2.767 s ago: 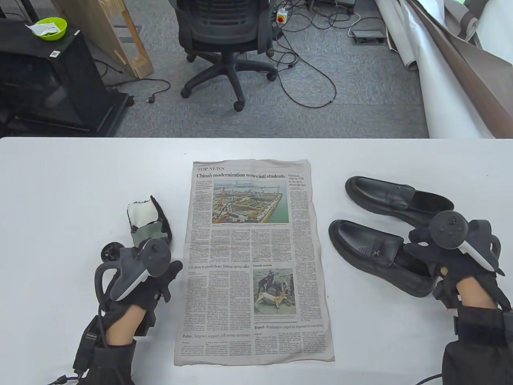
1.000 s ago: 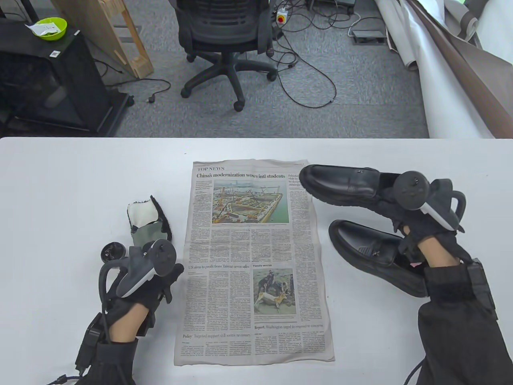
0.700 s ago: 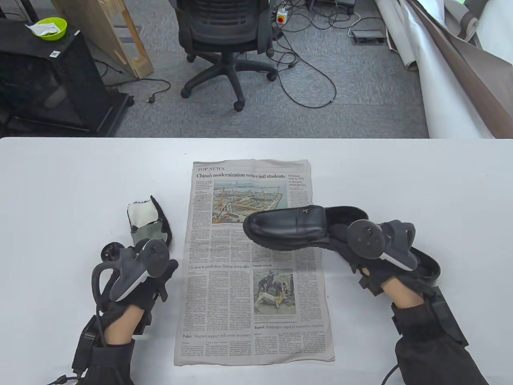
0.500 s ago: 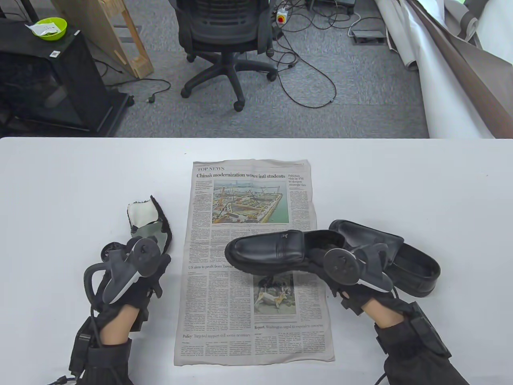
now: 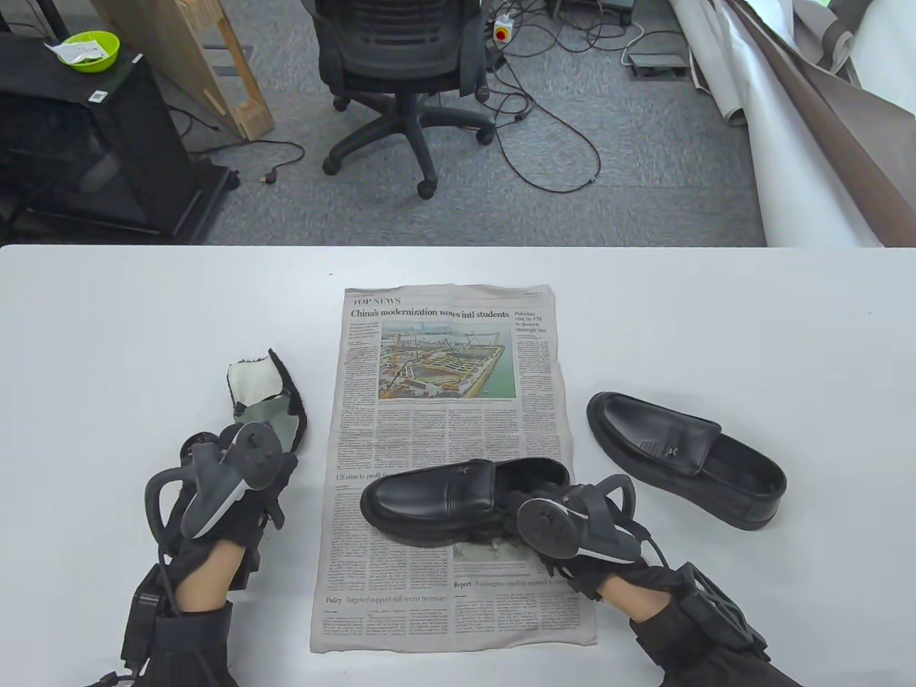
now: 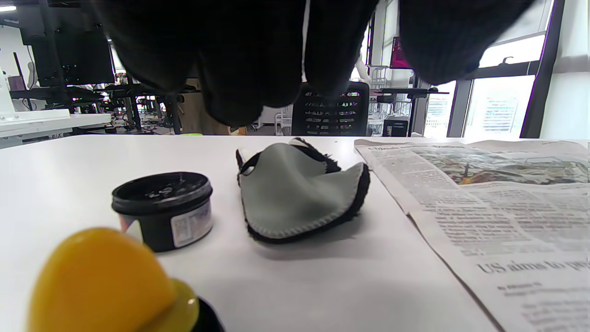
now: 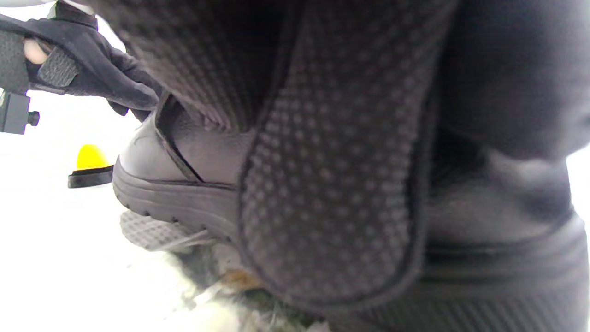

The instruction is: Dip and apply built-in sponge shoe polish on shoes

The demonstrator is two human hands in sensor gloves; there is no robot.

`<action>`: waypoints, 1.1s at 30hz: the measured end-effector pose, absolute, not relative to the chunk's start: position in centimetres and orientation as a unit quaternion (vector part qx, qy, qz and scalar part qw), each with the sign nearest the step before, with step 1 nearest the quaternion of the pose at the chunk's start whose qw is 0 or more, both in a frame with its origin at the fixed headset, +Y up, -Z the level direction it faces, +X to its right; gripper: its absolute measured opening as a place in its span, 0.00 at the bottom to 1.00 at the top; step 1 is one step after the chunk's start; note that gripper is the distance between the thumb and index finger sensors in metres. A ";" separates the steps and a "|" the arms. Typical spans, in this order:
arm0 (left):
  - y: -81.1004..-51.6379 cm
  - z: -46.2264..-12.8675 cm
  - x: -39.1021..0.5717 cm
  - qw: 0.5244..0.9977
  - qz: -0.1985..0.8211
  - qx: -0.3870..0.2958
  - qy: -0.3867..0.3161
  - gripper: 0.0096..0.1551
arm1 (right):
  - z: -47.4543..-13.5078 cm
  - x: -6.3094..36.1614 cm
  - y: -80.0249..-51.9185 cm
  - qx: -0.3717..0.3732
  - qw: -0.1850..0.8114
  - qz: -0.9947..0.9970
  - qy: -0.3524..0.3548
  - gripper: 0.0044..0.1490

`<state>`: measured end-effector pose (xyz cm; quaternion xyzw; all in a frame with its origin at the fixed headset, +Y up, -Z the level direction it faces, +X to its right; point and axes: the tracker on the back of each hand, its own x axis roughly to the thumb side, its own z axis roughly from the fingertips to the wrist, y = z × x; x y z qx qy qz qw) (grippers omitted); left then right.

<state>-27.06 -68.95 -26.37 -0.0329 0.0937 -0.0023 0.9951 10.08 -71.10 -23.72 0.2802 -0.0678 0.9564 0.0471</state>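
A black loafer (image 5: 429, 501) lies on the newspaper (image 5: 444, 358), toe to the left. My right hand (image 5: 533, 497) grips it at the heel opening; its fingers (image 7: 322, 184) wrap the shoe's (image 7: 184, 184) back in the right wrist view. The second black loafer (image 5: 680, 458) lies on the table to the right. My left hand (image 5: 275, 494) hovers left of the paper and holds nothing. An open black polish jar (image 6: 162, 210) stands just ahead of it, partly visible in the table view (image 5: 192, 449). A yellow sponge applicator on a black lid (image 6: 106, 281) sits under my left wrist and also shows in the right wrist view (image 7: 91, 159).
A grey cloth with black trim (image 5: 265, 401) lies between the jar and the newspaper, also in the left wrist view (image 6: 295, 193). The white table (image 5: 107, 322) ends at a far edge, with an office chair (image 5: 401, 64) and cables on the floor beyond.
My right hand took the far loafer from the right side and carried it left and toward me onto the newspaper. My left hand shifted slightly left.
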 end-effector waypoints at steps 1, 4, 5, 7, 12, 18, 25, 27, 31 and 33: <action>-69.0 -26.4 -27.1 0.995 -0.002 -0.034 0.095 0.37 | -23.7 10.0 -71.1 0.279 0.047 0.957 -0.067 0.27; -69.0 -26.4 -27.2 0.995 -0.001 -0.037 0.096 0.37 | -23.7 9.9 -71.5 0.273 0.057 0.959 -0.051 0.27; -69.0 -26.4 -27.2 0.995 -0.001 -0.038 0.096 0.37 | -23.7 9.8 -71.7 0.273 0.057 0.960 -0.038 0.27; -69.0 -26.4 -27.1 0.995 0.001 -0.040 0.096 0.37 | -23.7 9.8 -71.8 0.264 0.066 0.961 -0.043 0.27; -69.0 -26.4 -27.1 0.994 0.002 -0.046 0.095 0.37 | -24.5 10.5 -71.9 0.217 0.121 0.968 0.029 0.28; -69.1 -27.1 -27.7 0.992 0.003 -0.060 0.107 0.36 | -25.6 11.4 -72.6 0.176 0.165 0.966 0.098 0.32; -69.1 -30.1 -27.8 0.986 -0.022 -0.096 0.137 0.35 | -25.9 11.7 -72.8 0.142 0.189 0.964 0.119 0.29; -69.3 -31.5 -27.6 0.982 -0.042 -0.110 0.145 0.35 | -25.9 11.7 -72.8 0.146 0.186 0.965 0.112 0.29; -70.2 -33.7 -27.4 0.977 -0.059 -0.139 0.153 0.38 | -26.0 11.9 -72.9 0.145 0.196 0.964 0.105 0.29; -70.2 -34.7 -27.4 0.974 -0.074 -0.147 0.157 0.39 | -25.9 11.9 -73.0 0.160 0.192 0.964 0.091 0.30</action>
